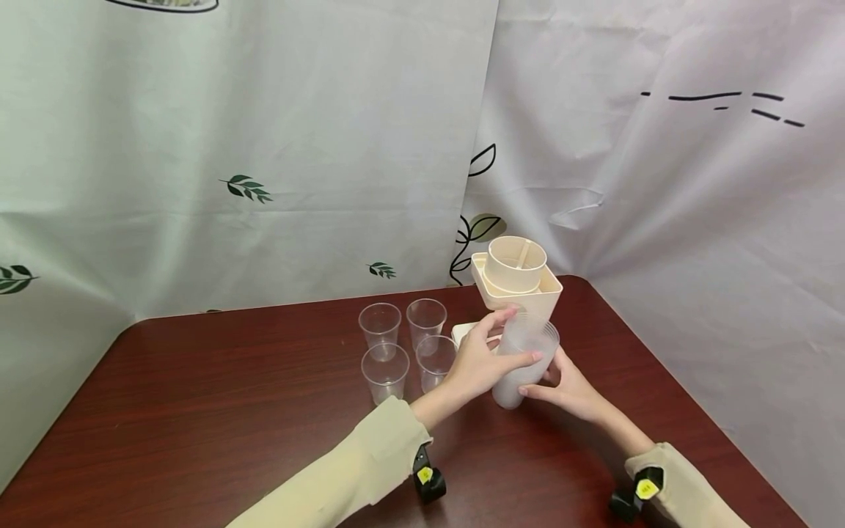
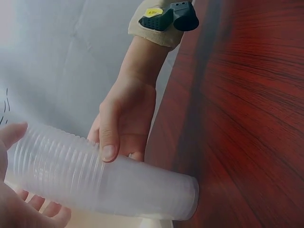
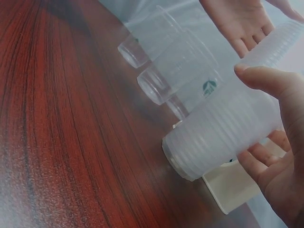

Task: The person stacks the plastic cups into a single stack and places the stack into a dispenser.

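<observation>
This looks like a screened-off booth: creased, leaf-printed sheets point(image 1: 330, 132) hang behind the far edge of the dark wood-grain table point(image 1: 218, 411) and along its right edge.

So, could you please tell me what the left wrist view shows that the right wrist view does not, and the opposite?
Only the left wrist view: a beige fabric sleeve, a black wrist camera with a yellow sticker, and short black printed strokes.

Only the right wrist view: clear, loose plastic cups upright on the table, and a dark green leaf print.

Both: the tall, ridged stack of translucent plastic cups, the left hand and right hand holding it, the reddish-brown wood-grain table and the pale backdrop.
</observation>
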Demonstrator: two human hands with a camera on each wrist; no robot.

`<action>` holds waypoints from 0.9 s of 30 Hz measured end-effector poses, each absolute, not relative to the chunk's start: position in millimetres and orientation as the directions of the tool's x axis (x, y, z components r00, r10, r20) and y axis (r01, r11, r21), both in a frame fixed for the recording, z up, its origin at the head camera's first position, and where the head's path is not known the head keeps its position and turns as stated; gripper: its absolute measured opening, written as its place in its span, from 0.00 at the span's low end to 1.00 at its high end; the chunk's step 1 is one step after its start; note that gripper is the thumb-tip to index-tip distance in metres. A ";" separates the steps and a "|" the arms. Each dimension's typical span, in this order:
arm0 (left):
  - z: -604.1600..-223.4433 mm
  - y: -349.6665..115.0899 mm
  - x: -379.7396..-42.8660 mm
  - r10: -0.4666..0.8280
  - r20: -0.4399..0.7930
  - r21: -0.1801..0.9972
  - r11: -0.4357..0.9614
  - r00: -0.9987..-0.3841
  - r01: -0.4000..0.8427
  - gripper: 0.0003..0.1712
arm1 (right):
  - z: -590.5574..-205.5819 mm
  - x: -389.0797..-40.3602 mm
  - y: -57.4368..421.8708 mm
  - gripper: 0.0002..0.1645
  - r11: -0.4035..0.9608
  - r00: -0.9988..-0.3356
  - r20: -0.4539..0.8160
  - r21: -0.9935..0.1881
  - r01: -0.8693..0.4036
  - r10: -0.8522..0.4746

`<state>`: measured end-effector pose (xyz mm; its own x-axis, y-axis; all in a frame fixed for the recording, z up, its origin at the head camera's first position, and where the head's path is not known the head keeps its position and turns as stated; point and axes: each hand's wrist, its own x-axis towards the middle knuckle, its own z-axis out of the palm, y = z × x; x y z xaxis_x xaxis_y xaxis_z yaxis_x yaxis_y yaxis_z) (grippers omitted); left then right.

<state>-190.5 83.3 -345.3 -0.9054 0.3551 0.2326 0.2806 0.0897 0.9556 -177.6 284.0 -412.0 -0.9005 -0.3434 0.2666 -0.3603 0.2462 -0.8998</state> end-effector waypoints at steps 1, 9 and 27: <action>-346.1 82.9 -190.5 0.355 0.233 0.956 0.087 -0.905 0.280 0.39 | -412.2 -177.6 284.0 0.51 0.245 -0.899 0.269 -0.899 -0.363 -0.345; -351.5 75.1 -186.1 0.355 0.249 0.956 0.059 -0.901 0.287 0.41 | -410.7 -176.6 282.9 0.50 0.247 -0.900 0.270 -0.898 -0.363 -0.342; -352.5 24.4 -176.5 0.278 0.299 0.949 0.012 -0.913 0.314 0.38 | -411.3 -176.8 283.3 0.48 0.264 -0.900 0.282 -0.888 -0.376 -0.333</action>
<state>-176.5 24.4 -352.5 -0.9128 0.2784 0.2987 0.3142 0.0118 0.9493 -176.8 283.3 -411.3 -0.8998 -0.3328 0.2822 -0.3763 0.2644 -0.8880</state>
